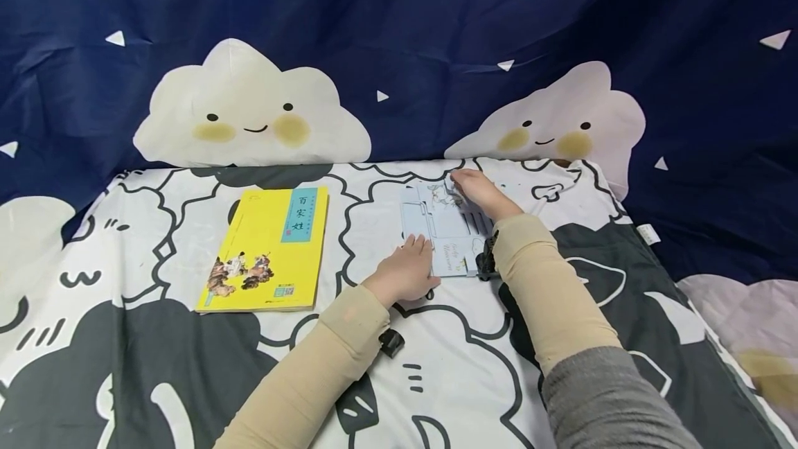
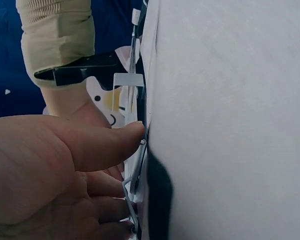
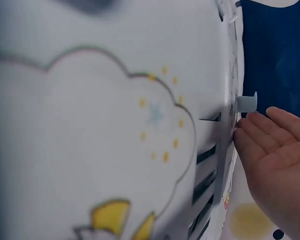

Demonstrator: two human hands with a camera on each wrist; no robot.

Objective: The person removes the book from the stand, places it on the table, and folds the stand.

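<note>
A pale blue book stand (image 1: 450, 255) with a unicorn print and slots lies flat on the cloth, right of the middle. My left hand (image 1: 405, 272) rests at its left near side, fingers reaching over the edge. In the left wrist view, the thumb is extended beside a thin wire leg (image 2: 138, 172), and a pale tab (image 2: 128, 79) sticks out farther along. My right hand (image 1: 483, 192) is at the stand's far edge. Seen from the right wrist, its straight fingers (image 3: 260, 137) meet that edge beside a small blue tab (image 3: 247, 104).
A yellow book (image 1: 268, 248) with a blue title panel lies to the left of the stand. Beneath both is a black-and-white cartoon cloth (image 1: 449, 352). A dark blue curtain (image 1: 411, 19) with smiling clouds hangs behind the far edge.
</note>
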